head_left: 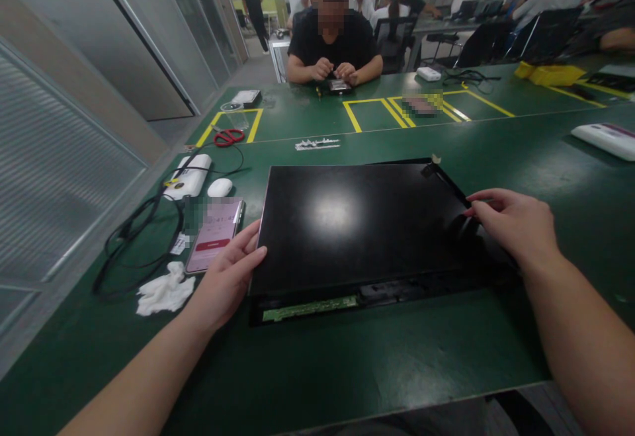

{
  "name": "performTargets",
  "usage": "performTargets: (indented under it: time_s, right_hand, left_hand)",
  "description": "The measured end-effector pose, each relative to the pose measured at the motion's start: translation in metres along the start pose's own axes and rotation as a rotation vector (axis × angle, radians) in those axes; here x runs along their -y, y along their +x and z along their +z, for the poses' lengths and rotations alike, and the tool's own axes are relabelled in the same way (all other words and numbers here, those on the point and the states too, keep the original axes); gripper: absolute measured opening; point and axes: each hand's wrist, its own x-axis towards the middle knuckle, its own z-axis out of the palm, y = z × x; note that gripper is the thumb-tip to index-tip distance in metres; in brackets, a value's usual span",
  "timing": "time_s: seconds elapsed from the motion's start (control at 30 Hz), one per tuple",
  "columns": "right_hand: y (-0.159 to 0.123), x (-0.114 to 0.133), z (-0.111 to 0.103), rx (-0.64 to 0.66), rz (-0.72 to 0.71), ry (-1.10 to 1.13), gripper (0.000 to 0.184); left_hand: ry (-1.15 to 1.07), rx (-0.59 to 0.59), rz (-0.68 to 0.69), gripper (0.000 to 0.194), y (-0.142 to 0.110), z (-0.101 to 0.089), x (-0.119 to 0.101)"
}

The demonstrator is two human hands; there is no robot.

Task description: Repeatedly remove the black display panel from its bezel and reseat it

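A large black display panel (357,224) lies flat on the green table (347,363) in front of me. A thin green circuit strip (310,308) shows along its near edge. My left hand (229,277) holds the panel's left edge, fingers curled against it. My right hand (513,224) grips the panel's right edge near a loosened black bezel strip (449,181).
Left of the panel lie a phone (214,234), a white mouse (219,187), a white power adapter (188,174) with black cable (133,237), crumpled tissue (165,292) and red scissors (229,137). A person (335,32) works at the table's far side. A white device (605,139) lies right.
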Motion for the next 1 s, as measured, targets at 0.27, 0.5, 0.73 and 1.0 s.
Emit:
performTargets:
  time_s: [0.27, 0.5, 0.73, 1.0]
  right_hand:
    - [-0.003, 0.007, -0.004, -0.013, -0.003, 0.014, 0.032]
    - [0.000, 0.001, -0.002, -0.043, -0.042, 0.019, 0.032]
    - [-0.003, 0.008, -0.006, 0.010, 0.010, -0.008, 0.034]
    - [-0.004, 0.008, -0.006, -0.030, -0.024, 0.015, 0.031]
  left_hand:
    - [-0.010, -0.015, 0.002, 0.060, -0.001, 0.002, 0.000]
    - [0.017, -0.001, 0.000, 0.069, 0.000, 0.001, 0.000]
    - [0.033, 0.014, 0.019, 0.065, 0.000, -0.001, 0.003]
    - [0.017, 0.026, 0.019, 0.065, 0.000, 0.000, 0.003]
